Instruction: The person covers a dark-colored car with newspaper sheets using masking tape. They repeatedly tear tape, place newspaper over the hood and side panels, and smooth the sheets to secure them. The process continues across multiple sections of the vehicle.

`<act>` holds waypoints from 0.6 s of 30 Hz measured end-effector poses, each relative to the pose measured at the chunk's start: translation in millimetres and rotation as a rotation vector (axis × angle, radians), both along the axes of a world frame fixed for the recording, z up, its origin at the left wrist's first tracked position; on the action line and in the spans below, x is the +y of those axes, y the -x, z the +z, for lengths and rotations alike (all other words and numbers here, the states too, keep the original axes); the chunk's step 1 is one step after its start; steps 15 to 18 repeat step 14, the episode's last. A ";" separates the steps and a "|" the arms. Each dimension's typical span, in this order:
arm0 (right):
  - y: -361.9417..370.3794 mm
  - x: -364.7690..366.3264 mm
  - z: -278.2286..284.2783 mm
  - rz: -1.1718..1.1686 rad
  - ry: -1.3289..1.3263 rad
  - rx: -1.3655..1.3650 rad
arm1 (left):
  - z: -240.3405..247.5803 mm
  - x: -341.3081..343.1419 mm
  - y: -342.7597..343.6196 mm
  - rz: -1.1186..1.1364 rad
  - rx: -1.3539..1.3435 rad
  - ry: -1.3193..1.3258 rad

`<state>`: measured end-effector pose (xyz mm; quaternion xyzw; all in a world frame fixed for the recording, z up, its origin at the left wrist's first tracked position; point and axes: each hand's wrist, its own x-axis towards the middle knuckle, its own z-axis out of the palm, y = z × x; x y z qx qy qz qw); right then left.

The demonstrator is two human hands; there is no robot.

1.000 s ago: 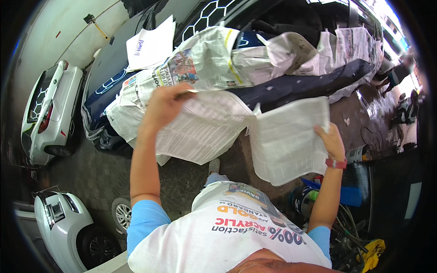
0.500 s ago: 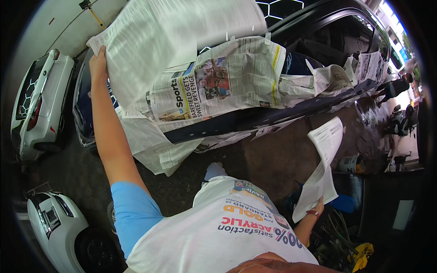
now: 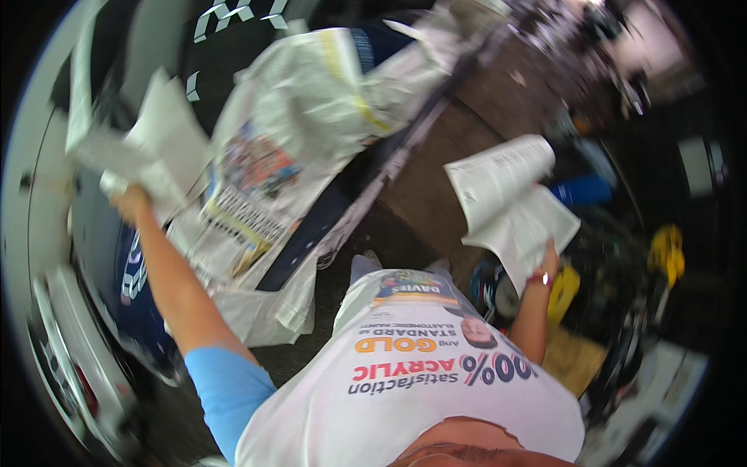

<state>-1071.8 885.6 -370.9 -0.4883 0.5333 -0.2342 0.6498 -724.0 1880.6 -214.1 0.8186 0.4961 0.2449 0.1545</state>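
My left arm stretches out to the far left, and my left hand (image 3: 131,204) is closed on the edge of a loose newspaper sheet (image 3: 167,140), which is blurred by motion. That sheet stands up beside newspaper (image 3: 292,101) spread over the side of a dark car (image 3: 233,58). Out to the right, my right hand (image 3: 549,261) grips a folded newspaper (image 3: 506,183) that hangs open and curls at its top. Its fingers are partly hidden behind the paper.
More paper (image 3: 264,311) hangs off the car's lower edge near my feet. A white car (image 3: 85,350) stands at the left. On the right are a blue object (image 3: 583,189), a yellow item (image 3: 667,253), a piece of cardboard (image 3: 572,358) and dark clutter.
The view has turned to the right. The sheet in my left hand has dropped from its wide spread over the car and folded up. My right hand still holds its newspaper, now raised.
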 end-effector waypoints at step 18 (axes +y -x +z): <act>-11.6 35.5 46.7 -0.115 -0.155 -0.420 | -3.4 74.8 -48.7 -0.894 -0.018 0.119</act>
